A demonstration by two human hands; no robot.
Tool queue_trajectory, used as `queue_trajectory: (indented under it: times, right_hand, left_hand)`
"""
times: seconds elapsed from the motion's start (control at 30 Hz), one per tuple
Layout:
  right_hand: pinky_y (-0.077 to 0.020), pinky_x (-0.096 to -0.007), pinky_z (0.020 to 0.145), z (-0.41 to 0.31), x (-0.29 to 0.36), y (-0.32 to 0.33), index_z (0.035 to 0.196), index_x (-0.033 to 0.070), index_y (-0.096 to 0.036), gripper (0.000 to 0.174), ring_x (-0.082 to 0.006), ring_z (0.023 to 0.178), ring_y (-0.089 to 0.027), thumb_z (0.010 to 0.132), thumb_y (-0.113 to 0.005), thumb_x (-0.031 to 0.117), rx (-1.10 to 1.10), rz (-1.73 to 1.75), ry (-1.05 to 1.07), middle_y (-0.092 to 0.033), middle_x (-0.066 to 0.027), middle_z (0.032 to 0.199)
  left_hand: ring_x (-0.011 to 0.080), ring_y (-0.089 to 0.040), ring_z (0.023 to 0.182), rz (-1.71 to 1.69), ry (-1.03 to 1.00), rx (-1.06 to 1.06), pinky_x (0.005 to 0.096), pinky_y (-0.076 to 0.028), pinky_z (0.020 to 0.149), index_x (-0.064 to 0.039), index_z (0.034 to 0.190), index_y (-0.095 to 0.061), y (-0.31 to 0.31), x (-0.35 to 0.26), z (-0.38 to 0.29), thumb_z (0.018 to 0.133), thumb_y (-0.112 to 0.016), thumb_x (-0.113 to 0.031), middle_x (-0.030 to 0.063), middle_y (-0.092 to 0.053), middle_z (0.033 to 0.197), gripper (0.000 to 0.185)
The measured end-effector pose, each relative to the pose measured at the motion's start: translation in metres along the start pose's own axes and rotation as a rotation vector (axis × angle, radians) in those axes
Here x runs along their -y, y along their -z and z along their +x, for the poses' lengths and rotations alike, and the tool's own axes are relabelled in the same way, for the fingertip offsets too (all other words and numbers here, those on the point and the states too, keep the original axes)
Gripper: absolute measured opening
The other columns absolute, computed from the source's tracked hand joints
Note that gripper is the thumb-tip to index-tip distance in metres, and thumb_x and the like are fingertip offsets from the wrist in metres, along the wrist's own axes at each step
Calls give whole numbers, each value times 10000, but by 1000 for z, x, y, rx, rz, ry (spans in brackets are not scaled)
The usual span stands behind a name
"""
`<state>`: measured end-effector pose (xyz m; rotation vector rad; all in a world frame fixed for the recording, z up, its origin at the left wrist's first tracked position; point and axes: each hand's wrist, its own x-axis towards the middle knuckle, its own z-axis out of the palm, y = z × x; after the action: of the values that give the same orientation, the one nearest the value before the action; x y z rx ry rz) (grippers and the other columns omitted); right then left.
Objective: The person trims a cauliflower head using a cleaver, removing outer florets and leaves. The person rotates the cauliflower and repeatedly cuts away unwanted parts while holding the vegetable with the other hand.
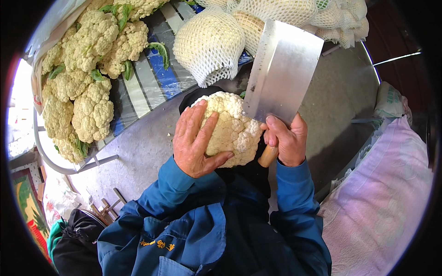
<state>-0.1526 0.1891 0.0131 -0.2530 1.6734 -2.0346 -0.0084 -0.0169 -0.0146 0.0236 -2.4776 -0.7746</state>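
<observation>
A cauliflower head rests on my lap, its pale curd facing up. My left hand lies spread over its left side, steadying it. On the other side, my right hand grips a cleaver where its wooden handle meets the blade. The broad steel blade points up and away from me, and its left edge is beside the curd's upper right; whether it touches there I cannot tell. The underside of the cauliflower is hidden.
Unwrapped cauliflowers are heaped at the left on a striped bed-like rack. Cauliflowers in white foam nets stand along its far edge. A pinkish cloth cover lies at my right. Behind my left elbow is a black bag.
</observation>
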Motion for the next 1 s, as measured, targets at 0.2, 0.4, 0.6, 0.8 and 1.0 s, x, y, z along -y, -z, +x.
queue_trajectory:
  times: [0.2, 0.4, 0.6, 0.8, 1.0]
  right_hand:
    - [-498, -271, 535, 0, 2, -2, 1166, -33, -644, 186, -89, 560, -554, 1011, -700, 55, 0, -24, 7, -723, -144, 873]
    - [-496, -271, 536, -1, 7, -9, 1179, -38, -641, 195, -86, 559, -547, 1012, -692, 47, -5, -37, 5, -722, -138, 872]
    - [-490, -267, 538, -2, 9, -12, 1182, -41, -644, 193, -79, 563, -545, 1012, -685, 39, -14, -58, -7, -716, -123, 864]
    - [-486, -258, 541, 1, 11, -18, 1168, -42, -650, 179, -76, 564, -545, 1009, -680, 34, -21, -67, -18, -712, -117, 860]
    - [-491, -271, 537, 2, 10, -12, 1141, -32, -653, 159, -85, 554, -543, 1004, -682, 44, -11, 20, -61, -702, -125, 846]
  left_hand:
    - [502, -543, 1390, 0, 5, 1, 632, -411, 1155, 1, 1427, -620, 0, 0, 0, 711, -923, -485, 320, -524, 1519, 917]
    - [501, -540, 1394, 1, 1, 4, 631, -411, 1155, 8, 1429, -619, 1, -1, 0, 711, -926, -473, 320, -516, 1530, 917]
    - [494, -531, 1407, 7, 2, 9, 627, -405, 1162, 10, 1429, -618, 1, -1, -1, 712, -926, -472, 314, -503, 1548, 917]
    - [487, -527, 1412, 12, 3, 11, 623, -401, 1167, 9, 1428, -620, 0, -1, -1, 717, -921, -478, 308, -503, 1551, 913]
    - [487, -528, 1411, 7, -1, 8, 618, -402, 1168, 10, 1428, -621, 0, 1, -3, 714, -923, -478, 309, -498, 1554, 916]
